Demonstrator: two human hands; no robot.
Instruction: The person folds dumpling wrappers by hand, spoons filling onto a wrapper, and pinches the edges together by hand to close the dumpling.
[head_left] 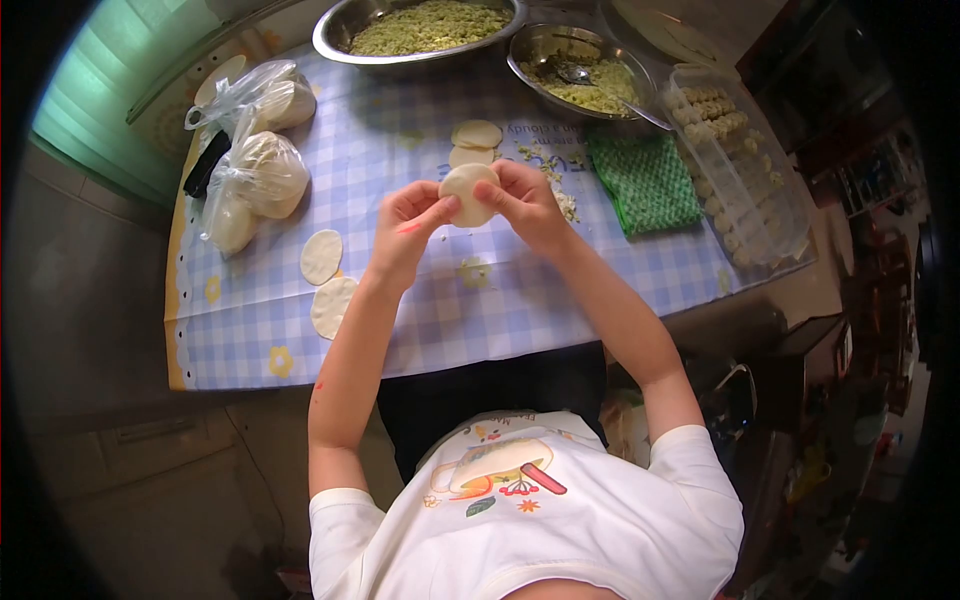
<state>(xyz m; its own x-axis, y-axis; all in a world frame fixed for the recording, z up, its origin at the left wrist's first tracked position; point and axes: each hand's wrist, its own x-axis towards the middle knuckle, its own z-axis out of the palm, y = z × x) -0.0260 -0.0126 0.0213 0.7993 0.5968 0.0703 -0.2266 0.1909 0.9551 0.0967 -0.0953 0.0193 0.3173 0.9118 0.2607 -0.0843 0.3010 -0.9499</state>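
Note:
A round, pale dumpling wrapper (466, 205) is held up over the table between both hands. My left hand (408, 225) pinches its left edge, thumb in front and fingers behind. On its right side, my right hand (530, 205) grips it the same way, the thumb lying on its face. Just beyond, more dumpling wrappers (477, 134) lie overlapping on the cloth. Two other wrappers (322, 257) rest near my left forearm. Crumbs of green filling (565, 205) are scattered beside my right hand.
At the back stand a large metal bowl of green filling (430, 28) and a smaller metal bowl (540, 92) with a spoon. A green cloth (645, 185) and a clear container of dumplings (750, 190) are at right. Plastic bags of dough (265, 175) sit left.

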